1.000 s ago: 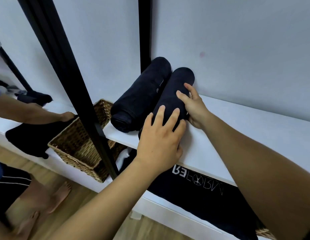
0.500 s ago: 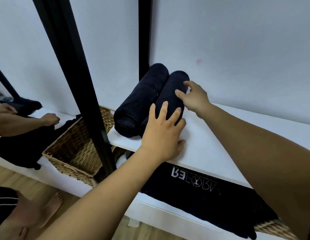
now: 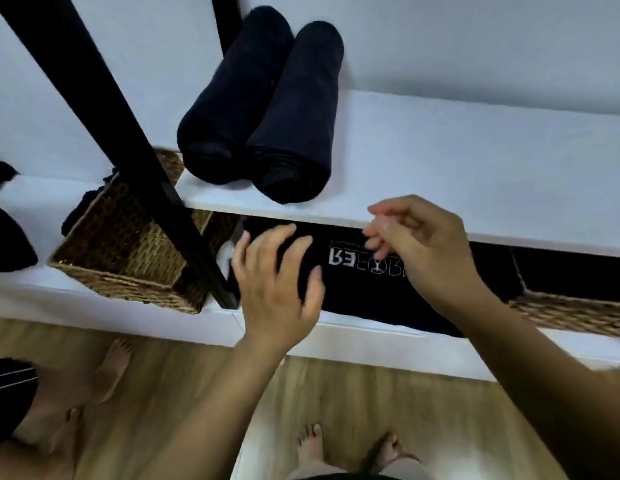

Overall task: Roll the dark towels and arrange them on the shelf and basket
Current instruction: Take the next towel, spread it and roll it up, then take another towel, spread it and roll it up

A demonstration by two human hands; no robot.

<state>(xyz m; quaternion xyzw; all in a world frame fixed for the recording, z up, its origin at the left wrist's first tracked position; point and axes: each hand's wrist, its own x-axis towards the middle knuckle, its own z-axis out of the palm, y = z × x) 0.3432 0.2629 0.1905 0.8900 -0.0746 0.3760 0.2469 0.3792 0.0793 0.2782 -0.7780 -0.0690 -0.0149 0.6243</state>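
On the white shelf (image 3: 457,150) two rolled dark towels (image 3: 294,109) are lying side by side, touching, while the left hand (image 3: 277,282) and right hand (image 3: 426,247), each grip loose and empty, are hovering over a flat dark towel (image 3: 370,296) apparently yet to be rolled, beside the wicker basket (image 3: 128,251).

Soft, even light, cool on the pale wall (image 3: 474,46), leaves only a faint shadow beneath the rolled towels (image 3: 291,109) and deep gloom under the shelf (image 3: 457,161). The left hand (image 3: 277,282) and right hand (image 3: 422,251) are smeared by motion, fingertips (image 3: 372,233) worst. The wide lens tilts the black post (image 3: 104,109) and bows the edges.
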